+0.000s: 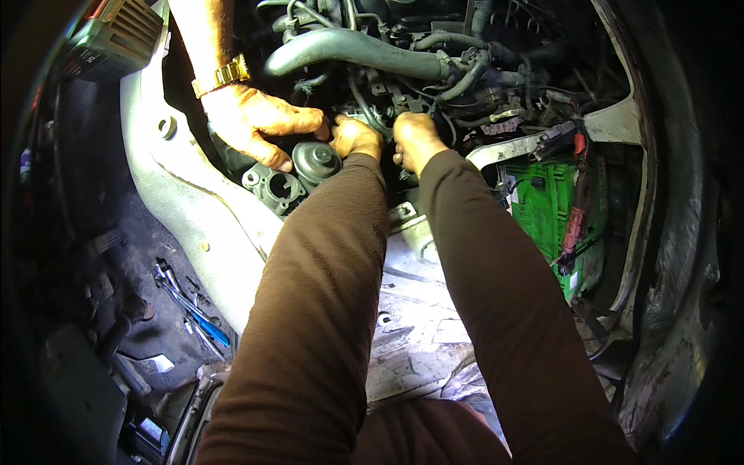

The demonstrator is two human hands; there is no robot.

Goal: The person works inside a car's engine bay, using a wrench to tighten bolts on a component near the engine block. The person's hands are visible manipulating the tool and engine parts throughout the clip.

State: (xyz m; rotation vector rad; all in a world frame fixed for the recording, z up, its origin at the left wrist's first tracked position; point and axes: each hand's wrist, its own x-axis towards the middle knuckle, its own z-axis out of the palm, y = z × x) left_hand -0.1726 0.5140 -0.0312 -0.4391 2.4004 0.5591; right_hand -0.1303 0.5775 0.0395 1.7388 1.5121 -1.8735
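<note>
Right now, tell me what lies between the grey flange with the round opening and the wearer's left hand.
In the head view, a dark round domed part lies between the flange and the left hand.

At the upper left, a red and grey box with slatted vents (116,35) sits near a pale, curved body panel (151,167) that sweeps down toward the middle. Beyond that panel, on the grey floor (167,232), a blue-handled tool (208,325) lies beside slim metal tools (167,277), with a small white scrap (160,363) lower down. On the right, a bright green battery (536,200) stands within a pale metal frame (616,122), a red-wrapped cable (573,225) running down in front of it.
</note>
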